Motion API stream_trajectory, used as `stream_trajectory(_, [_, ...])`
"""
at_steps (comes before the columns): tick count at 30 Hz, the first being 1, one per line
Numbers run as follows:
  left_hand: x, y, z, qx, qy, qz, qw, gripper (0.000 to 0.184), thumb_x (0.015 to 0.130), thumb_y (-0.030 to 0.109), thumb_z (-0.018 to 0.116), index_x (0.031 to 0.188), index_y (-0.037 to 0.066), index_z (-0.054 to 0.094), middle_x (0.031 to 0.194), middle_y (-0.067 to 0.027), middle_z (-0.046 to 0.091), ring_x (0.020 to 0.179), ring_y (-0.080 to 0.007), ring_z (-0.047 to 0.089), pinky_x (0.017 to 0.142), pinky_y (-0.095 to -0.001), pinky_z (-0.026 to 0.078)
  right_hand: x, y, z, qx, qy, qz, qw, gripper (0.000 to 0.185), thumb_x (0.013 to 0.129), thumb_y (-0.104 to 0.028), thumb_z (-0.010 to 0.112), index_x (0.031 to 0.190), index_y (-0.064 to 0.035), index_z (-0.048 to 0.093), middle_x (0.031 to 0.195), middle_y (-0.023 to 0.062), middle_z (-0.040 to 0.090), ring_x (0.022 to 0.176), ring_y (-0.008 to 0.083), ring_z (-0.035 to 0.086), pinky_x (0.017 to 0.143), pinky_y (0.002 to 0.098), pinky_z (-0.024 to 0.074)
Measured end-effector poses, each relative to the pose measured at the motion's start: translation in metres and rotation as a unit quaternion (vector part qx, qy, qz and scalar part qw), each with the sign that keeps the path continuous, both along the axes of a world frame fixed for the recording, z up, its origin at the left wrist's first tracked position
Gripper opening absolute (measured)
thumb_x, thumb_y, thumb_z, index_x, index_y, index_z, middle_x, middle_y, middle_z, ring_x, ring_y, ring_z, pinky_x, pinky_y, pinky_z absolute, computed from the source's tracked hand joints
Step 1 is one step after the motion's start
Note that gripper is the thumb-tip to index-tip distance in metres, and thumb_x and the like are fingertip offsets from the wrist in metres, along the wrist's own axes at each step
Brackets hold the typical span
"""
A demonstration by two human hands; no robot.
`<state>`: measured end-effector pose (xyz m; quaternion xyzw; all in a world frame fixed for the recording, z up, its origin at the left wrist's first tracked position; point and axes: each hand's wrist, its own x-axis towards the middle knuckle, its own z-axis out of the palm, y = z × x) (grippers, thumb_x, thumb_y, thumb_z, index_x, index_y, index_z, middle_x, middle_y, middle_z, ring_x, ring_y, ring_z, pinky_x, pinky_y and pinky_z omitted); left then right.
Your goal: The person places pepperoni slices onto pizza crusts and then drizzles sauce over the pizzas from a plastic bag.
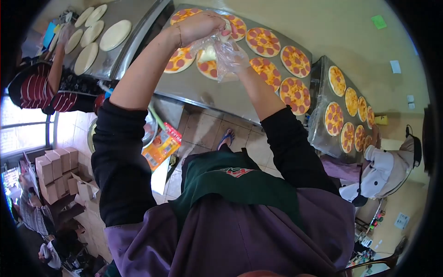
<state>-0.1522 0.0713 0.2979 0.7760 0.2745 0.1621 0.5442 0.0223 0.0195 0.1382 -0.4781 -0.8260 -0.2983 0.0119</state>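
Bare grey metal shows on the worktable below the grip, where at least 8 pizzas topped with round slices lie behind the hands and to either side; the hands and plastic partly cover the nearest ones. Farther right of the grip, a 2nd table bears more pizzas, with a person in white beside it. Well left of the grip, plain dough rounds lie on another metal surface, and a person in a striped garment reaches over it.

The left hand has its fingers bunched together on clear plastic; the right hand is wrapped in it, and I cannot tell how its fingers are closed. A pale lump sits just below the left hand, left of the right. The plastic's long axis runs from the left fingertips down toward the right wrist; the lump's is unclear.
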Motion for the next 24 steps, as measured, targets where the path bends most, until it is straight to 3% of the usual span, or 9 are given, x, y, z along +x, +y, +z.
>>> stream_trajectory(2, [0.028, -0.001, 0.011, -0.029, 0.005, 0.033, 0.999, 0.020, 0.085, 0.016, 0.054, 0.087, 0.002, 0.068, 0.094, -0.0063, 0.061, 0.078, -0.0140, 0.055, 0.074, -0.0283, 0.046, 0.035, 0.031, -0.032, -0.106, 0.305, 0.148, 0.935, 0.049, 0.094, -0.025, 0.054, 0.138, -0.0059, 0.047, 0.130, 0.0084, 0.054, 0.120, 0.0227, 0.053, 0.105, 0.0329, 0.0433])
stream_trajectory(5, [0.055, 0.046, -0.029, -0.136, -0.036, 0.051, 0.989, 0.021, 0.089, 0.015, 0.051, 0.090, 0.001, 0.067, 0.102, -0.0079, 0.063, 0.087, -0.0148, 0.057, 0.078, -0.0302, 0.048, 0.067, 0.078, -0.071, -0.236, 0.681, 0.331, 0.609, 0.051, 0.090, -0.027, 0.055, 0.136, -0.0051, 0.048, 0.130, 0.0111, 0.054, 0.117, 0.0235, 0.055, 0.101, 0.0343, 0.0447])
stream_trajectory(6, [0.059, 0.064, -0.048, -0.212, -0.086, 0.029, 0.973, 0.024, 0.092, 0.015, 0.047, 0.094, 0.000, 0.066, 0.113, -0.0112, 0.066, 0.099, -0.0183, 0.062, 0.088, -0.0334, 0.050, 0.066, 0.082, -0.055, -0.238, 0.681, 0.332, 0.607, 0.051, 0.090, -0.027, 0.055, 0.136, -0.0051, 0.048, 0.130, 0.0111, 0.054, 0.117, 0.0235, 0.055, 0.101, 0.0343, 0.0447])
stream_trajectory(7, [0.064, 0.070, -0.053, -0.213, -0.085, 0.031, 0.973, 0.024, 0.092, 0.015, 0.047, 0.094, 0.000, 0.066, 0.113, -0.0112, 0.066, 0.099, -0.0183, 0.062, 0.088, -0.0334, 0.050, 0.061, 0.081, -0.020, -0.279, 0.491, 0.149, 0.812, 0.049, 0.091, -0.027, 0.054, 0.135, -0.0061, 0.048, 0.129, 0.0108, 0.055, 0.118, 0.0227, 0.055, 0.100, 0.0342, 0.0455])
stream_trajectory(8, [0.066, 0.074, -0.055, -0.270, -0.150, 0.014, 0.951, 0.025, 0.093, 0.017, 0.047, 0.098, 0.001, 0.065, 0.118, -0.0128, 0.065, 0.105, -0.0203, 0.062, 0.093, -0.0350, 0.049, 0.060, 0.085, 0.000, -0.287, 0.245, -0.050, 0.925, 0.047, 0.093, -0.027, 0.053, 0.135, -0.0070, 0.049, 0.127, 0.0104, 0.057, 0.118, 0.0219, 0.055, 0.099, 0.0340, 0.0463])
stream_trajectory(16, [0.074, 0.163, -0.123, -0.425, -0.289, -0.016, 0.858, 0.029, 0.099, 0.016, 0.046, 0.118, 0.000, 0.060, 0.120, -0.0156, 0.066, 0.110, -0.0260, 0.065, 0.100, -0.0396, 0.049, 0.094, 0.182, -0.044, -0.402, 0.385, -0.008, 0.830, 0.039, 0.090, -0.024, 0.053, 0.128, -0.0134, 0.057, 0.123, 0.0048, 0.061, 0.122, 0.0230, 0.053, 0.099, 0.0335, 0.0456])
stream_trajectory(22, [0.072, 0.237, -0.110, -0.368, -0.281, 0.017, 0.886, 0.032, 0.101, 0.021, 0.050, 0.123, 0.000, 0.058, 0.119, -0.0148, 0.066, 0.109, -0.0255, 0.066, 0.099, -0.0379, 0.050, 0.105, 0.255, -0.111, -0.346, 0.732, 0.296, 0.507, 0.038, 0.089, -0.021, 0.056, 0.126, -0.0144, 0.059, 0.124, 0.0043, 0.061, 0.121, 0.0243, 0.055, 0.099, 0.0348, 0.0467])
stream_trajectory(23, [0.071, 0.253, -0.106, -0.337, -0.268, 0.010, 0.902, 0.034, 0.102, 0.023, 0.049, 0.127, 0.001, 0.055, 0.121, -0.0144, 0.065, 0.113, -0.0241, 0.064, 0.100, -0.0379, 0.050, 0.095, 0.267, -0.099, -0.350, 0.732, 0.293, 0.505, 0.038, 0.089, -0.021, 0.056, 0.126, -0.0144, 0.059, 0.124, 0.0043, 0.061, 0.121, 0.0243, 0.055, 0.099, 0.0348, 0.0467])
stream_trajectory(24, [0.068, 0.268, -0.105, -0.306, -0.256, 0.001, 0.917, 0.036, 0.103, 0.024, 0.048, 0.131, 0.002, 0.051, 0.123, -0.0140, 0.063, 0.116, -0.0228, 0.062, 0.100, -0.0378, 0.050, 0.080, 0.280, -0.060, -0.336, 0.629, 0.193, 0.674, 0.039, 0.091, -0.025, 0.055, 0.128, -0.0121, 0.057, 0.126, 0.0069, 0.061, 0.120, 0.0235, 0.056, 0.098, 0.0353, 0.0476])
